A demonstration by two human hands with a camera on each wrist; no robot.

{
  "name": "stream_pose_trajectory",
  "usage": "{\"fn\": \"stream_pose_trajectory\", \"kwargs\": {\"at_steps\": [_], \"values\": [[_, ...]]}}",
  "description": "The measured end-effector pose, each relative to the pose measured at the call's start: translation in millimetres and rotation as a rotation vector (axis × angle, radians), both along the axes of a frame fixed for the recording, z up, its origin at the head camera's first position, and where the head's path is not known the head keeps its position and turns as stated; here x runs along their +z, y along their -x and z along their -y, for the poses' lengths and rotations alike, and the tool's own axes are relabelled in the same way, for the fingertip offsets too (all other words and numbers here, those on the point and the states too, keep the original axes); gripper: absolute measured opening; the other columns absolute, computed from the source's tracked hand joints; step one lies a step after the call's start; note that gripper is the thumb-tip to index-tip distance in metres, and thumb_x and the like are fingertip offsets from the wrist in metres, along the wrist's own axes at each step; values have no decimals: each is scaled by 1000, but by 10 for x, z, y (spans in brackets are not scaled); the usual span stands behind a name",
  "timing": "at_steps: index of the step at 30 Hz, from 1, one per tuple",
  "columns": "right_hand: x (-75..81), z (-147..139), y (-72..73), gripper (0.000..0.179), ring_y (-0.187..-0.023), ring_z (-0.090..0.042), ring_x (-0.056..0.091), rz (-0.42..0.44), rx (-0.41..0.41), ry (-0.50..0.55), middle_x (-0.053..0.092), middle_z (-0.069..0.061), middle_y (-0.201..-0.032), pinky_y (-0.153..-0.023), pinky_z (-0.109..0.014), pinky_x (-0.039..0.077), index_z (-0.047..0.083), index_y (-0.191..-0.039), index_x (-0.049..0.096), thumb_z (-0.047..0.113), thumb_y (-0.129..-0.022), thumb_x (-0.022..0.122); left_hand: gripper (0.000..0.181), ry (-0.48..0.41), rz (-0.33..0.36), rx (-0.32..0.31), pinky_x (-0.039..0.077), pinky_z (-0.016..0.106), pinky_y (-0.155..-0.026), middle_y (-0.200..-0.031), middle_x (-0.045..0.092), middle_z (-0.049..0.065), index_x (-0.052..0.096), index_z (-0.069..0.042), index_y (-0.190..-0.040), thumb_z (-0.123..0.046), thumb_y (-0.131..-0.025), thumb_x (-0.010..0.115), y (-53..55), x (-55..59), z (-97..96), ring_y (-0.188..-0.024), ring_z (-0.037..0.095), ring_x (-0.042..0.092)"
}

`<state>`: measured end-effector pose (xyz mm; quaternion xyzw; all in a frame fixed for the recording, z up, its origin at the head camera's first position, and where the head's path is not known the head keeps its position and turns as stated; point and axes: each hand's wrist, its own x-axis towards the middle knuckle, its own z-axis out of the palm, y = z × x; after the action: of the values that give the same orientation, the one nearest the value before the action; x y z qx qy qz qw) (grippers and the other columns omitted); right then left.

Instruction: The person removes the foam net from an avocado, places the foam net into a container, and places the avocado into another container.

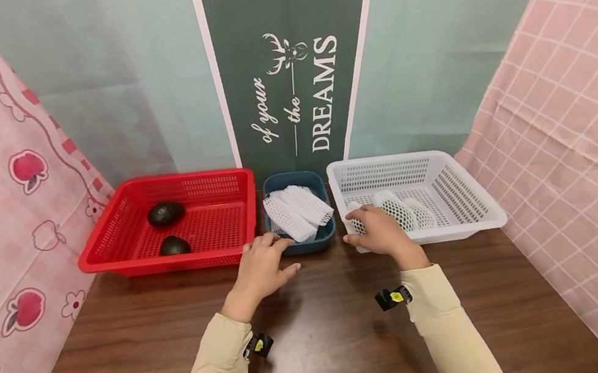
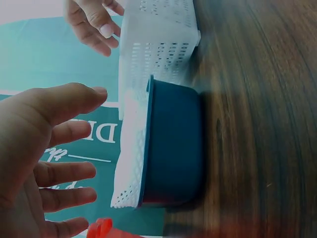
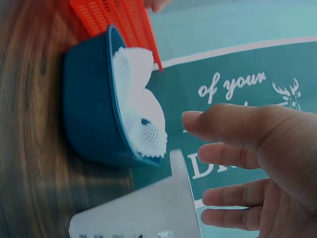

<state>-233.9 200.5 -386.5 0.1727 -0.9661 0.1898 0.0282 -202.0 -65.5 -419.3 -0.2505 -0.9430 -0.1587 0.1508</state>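
Observation:
My left hand (image 1: 265,267), empty with fingers extended, hovers by the front right corner of a red basket (image 1: 144,267). Two dark avocados (image 1: 166,214) lie in that basket. Just right of it, a small blue bin (image 1: 308,247) holds white foam net sleeves (image 1: 291,212), which stick up above its rim in the left wrist view. Over the front left of a white basket (image 1: 464,228) is my right hand (image 1: 383,232), its fingers loosely bent and holding nothing. Netted pieces (image 1: 397,211) lie in the white basket, darker through the mesh; the hand partly covers one.
The containers stand side by side on a dark wooden table (image 1: 328,343), against a green printed curtain (image 1: 286,77). Pink cloths hang at both sides, a flowered one (image 1: 1,245) left and a checked one (image 1: 577,148) right.

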Motion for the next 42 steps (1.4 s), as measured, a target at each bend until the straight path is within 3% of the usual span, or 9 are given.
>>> {"fn": "stream_pose_trajectory", "kwargs": {"at_steps": [9, 22, 29, 36, 42], "values": [[-72, -182, 62, 43, -107, -38, 50, -1, -23, 42, 56, -23, -114, -91, -50, 38, -2, -115, 62, 21, -80, 71, 43, -2, 13, -17, 38, 42, -71, -106, 57, 8, 67, -18, -111, -40, -75, 74, -37, -29, -103, -97, 27, 53], [-95, -419, 87, 42, -102, -47, 49, 5, -82, -3, 53, -27, -113, -76, -60, 40, -1, -116, 61, 24, -81, 68, 41, 9, 8, -55, 38, 40, -70, -101, 56, 5, 67, -19, -111, -40, -76, 72, -81, -78, -243, -95, 26, 53], [-68, -512, 107, 40, -104, -50, 46, -28, -87, -20, 52, -29, -115, -79, -60, 39, -2, -114, 61, 21, -82, 67, 41, 5, 10, -58, 38, 38, -69, -100, 56, 4, 67, -19, -112, -40, -77, 72, -79, -85, -312, -95, 25, 52], [-94, -612, 128, 40, -108, -52, 42, -17, -144, -31, 47, -32, -120, -77, -66, 37, -1, -116, 61, 22, -83, 66, 39, -25, -28, -84, 40, 38, -69, -99, 57, 4, 67, -18, -110, -39, -77, 72, -59, -91, -400, -91, 23, 53], [-118, -659, 150, 40, -108, -54, 40, -8, -165, -36, 44, -34, -122, -76, -66, 36, 0, -116, 61, 24, -84, 65, 39, -33, -13, -94, 40, 38, -71, -103, 57, 4, 67, -19, -111, -39, -77, 71, -56, -107, -470, -92, 23, 53]]}}
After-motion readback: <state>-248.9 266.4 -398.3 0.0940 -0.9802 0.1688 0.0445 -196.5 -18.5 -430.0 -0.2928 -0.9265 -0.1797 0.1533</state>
